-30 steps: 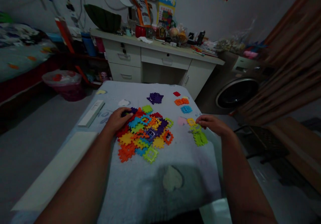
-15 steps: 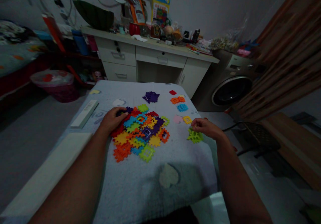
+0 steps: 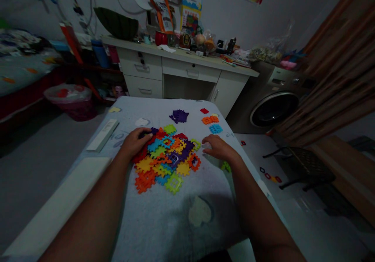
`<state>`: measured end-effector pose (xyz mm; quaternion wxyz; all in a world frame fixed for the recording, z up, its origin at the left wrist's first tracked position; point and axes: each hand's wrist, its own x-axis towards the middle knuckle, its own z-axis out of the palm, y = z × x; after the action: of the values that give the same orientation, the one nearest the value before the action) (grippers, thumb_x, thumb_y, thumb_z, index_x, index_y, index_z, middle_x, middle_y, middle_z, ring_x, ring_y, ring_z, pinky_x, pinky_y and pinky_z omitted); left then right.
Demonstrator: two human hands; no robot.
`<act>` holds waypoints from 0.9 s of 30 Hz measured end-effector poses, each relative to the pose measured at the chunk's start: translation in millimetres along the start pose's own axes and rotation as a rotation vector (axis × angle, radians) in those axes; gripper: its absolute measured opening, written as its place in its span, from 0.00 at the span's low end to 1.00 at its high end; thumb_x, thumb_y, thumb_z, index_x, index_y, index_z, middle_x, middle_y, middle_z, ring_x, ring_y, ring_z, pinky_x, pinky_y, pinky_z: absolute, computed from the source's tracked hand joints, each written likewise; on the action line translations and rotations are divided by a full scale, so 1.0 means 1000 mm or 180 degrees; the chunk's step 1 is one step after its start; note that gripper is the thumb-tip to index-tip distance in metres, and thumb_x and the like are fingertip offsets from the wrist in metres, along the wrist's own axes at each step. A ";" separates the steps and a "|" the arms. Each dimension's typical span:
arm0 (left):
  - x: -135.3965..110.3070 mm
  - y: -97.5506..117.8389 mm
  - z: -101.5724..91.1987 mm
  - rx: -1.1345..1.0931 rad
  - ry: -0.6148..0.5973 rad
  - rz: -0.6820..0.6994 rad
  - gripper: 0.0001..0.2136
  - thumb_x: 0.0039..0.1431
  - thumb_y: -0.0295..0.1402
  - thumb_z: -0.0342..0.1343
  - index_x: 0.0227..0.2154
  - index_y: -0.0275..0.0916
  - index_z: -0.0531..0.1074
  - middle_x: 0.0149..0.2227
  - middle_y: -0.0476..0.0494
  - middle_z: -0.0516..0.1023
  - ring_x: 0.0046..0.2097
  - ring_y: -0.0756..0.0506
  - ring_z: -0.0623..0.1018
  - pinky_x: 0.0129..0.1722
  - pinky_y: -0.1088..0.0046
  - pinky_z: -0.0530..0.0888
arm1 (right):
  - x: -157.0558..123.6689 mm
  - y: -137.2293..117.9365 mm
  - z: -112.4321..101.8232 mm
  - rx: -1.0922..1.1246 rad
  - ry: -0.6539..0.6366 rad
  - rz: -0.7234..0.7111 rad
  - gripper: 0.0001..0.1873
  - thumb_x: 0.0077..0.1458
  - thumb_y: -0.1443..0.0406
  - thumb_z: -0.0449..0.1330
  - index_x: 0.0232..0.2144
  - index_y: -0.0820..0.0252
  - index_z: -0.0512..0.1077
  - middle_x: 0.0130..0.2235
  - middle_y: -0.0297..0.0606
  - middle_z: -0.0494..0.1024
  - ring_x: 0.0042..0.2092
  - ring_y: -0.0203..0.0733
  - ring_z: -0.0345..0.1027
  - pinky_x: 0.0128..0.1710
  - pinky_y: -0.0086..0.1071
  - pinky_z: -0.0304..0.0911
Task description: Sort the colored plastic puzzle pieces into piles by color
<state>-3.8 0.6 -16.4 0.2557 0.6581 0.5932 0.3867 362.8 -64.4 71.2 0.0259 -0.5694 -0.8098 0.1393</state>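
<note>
Grey cloth covers our table (image 3: 152,223). Mid-table lies a heap of bright plastic tiles (image 3: 166,158). Our left hand (image 3: 135,142) rests on the heap's left edge, fingers curled; we cannot tell if they grip. Our right hand (image 3: 218,148) lies flat just right of the heap, fingers loosely spread, holding nothing. Purple tiles (image 3: 179,116) sit beyond.

Two hands (image 3: 134,142), one mixed tile heap (image 3: 165,158), four small piles (image 3: 179,116)
</note>
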 end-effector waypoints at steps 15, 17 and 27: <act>-0.002 0.005 0.000 -0.0141 -0.0036 -0.0025 0.23 0.51 0.52 0.56 0.42 0.41 0.76 0.46 0.41 0.79 0.48 0.37 0.77 0.53 0.59 0.71 | 0.010 0.005 0.011 0.0182 0.0035 0.0203 0.23 0.48 0.71 0.63 0.48 0.63 0.70 0.48 0.45 0.74 0.47 0.43 0.67 0.48 0.33 0.60; -0.001 0.004 0.000 -0.0128 -0.0045 -0.0035 0.23 0.50 0.52 0.56 0.43 0.41 0.76 0.47 0.41 0.79 0.49 0.38 0.76 0.54 0.59 0.70 | 0.001 0.016 0.002 0.0276 0.0046 0.0136 0.21 0.48 0.71 0.63 0.47 0.62 0.71 0.48 0.44 0.74 0.47 0.43 0.67 0.49 0.34 0.60; -0.001 0.004 0.000 -0.0069 -0.0093 -0.0057 0.23 0.50 0.52 0.56 0.43 0.40 0.76 0.45 0.42 0.79 0.49 0.38 0.76 0.53 0.61 0.71 | -0.075 0.052 -0.022 0.0439 0.0091 0.0147 0.21 0.48 0.69 0.64 0.48 0.58 0.72 0.51 0.43 0.74 0.53 0.47 0.66 0.56 0.42 0.57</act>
<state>-1.3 -0.6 -14.0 0.2748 0.6556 0.5910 0.3813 440.6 -113.3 87.8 0.0734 -0.5867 -0.7845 0.1872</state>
